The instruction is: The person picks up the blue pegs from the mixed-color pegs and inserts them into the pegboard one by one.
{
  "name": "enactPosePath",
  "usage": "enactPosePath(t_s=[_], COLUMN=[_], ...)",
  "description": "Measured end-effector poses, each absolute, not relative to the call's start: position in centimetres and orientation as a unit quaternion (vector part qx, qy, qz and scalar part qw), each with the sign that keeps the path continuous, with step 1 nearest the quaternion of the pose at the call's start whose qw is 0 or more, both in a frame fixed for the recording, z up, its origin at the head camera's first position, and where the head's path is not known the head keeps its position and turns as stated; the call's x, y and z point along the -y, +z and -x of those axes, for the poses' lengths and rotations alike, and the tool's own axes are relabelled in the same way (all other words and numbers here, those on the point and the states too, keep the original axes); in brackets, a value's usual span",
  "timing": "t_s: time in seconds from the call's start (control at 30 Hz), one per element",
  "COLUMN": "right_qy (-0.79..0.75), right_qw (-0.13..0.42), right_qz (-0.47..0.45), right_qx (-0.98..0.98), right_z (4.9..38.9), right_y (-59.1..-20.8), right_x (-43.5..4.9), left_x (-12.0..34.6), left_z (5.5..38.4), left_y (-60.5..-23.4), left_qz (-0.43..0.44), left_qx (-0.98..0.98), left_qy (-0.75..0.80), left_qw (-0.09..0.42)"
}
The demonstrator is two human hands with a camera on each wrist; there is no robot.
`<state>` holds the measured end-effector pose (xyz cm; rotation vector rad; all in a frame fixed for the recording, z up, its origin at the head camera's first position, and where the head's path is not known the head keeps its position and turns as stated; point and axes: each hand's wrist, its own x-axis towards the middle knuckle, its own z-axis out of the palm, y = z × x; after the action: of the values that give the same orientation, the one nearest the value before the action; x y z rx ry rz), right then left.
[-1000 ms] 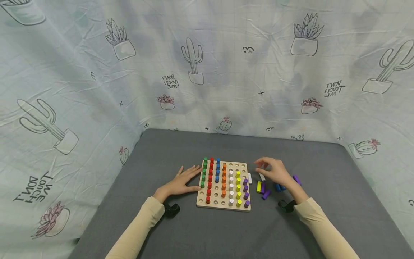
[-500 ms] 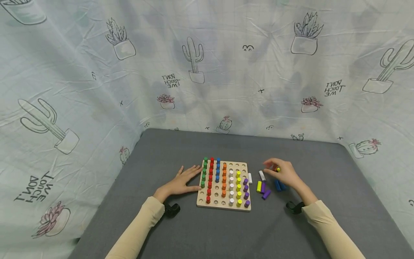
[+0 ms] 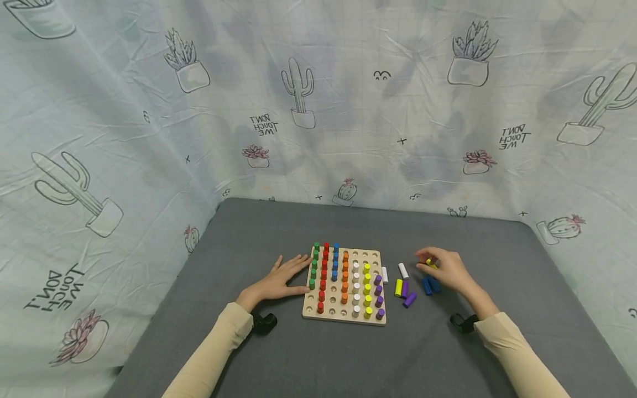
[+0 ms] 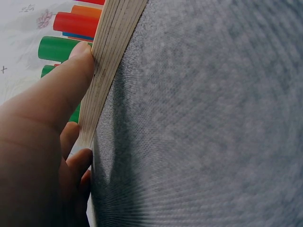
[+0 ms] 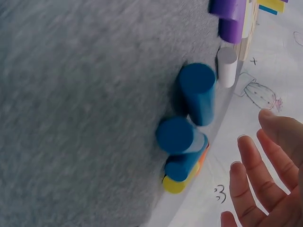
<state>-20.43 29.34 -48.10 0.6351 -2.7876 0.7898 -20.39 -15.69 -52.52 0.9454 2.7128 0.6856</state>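
Note:
My left hand (image 3: 283, 278) rests against the left side of a wooden pegboard (image 3: 343, 317), fingers spread. In the left wrist view its thumb (image 4: 81, 59) lies at the board's edge beside a green peg (image 4: 57, 48). My right hand (image 3: 444, 269) hovers over loose pegs to the right of the board. Its fingers (image 5: 255, 175) are parted and hold nothing in the right wrist view. Below them lie several blue pegs (image 5: 196, 90) and a yellow peg (image 5: 174, 185). Part of that yellow peg (image 3: 431, 263) shows past the fingers in the head view.
Columns of green, red, blue, orange, white, yellow and purple pegs stand in the board; some holes are bare. Between board and right hand lie a white peg (image 3: 403, 271), a yellow peg (image 3: 398, 287) and purple pegs (image 3: 410, 300). Another white peg (image 3: 385, 275) touches the board's right edge.
My right hand has moved rightward, away from the board, over the pile of pegs, uncovering the white and blue pegs. My left hand has stayed in place.

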Motion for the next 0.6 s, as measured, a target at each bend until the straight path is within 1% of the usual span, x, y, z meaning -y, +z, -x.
enactPosePath(t_s=[0.6], right_qy=[0.193], right_qw=[0.098], right_qz=[-0.208], right_qx=[0.954], right_z=[20.5], right_y=[-48.5], right_x=[-30.7], left_x=[15.7], left_z=[20.4], left_y=[-52.5], left_qz=[-0.312], left_qx=[-0.917], left_qy=[0.228], left_qw=[0.100])
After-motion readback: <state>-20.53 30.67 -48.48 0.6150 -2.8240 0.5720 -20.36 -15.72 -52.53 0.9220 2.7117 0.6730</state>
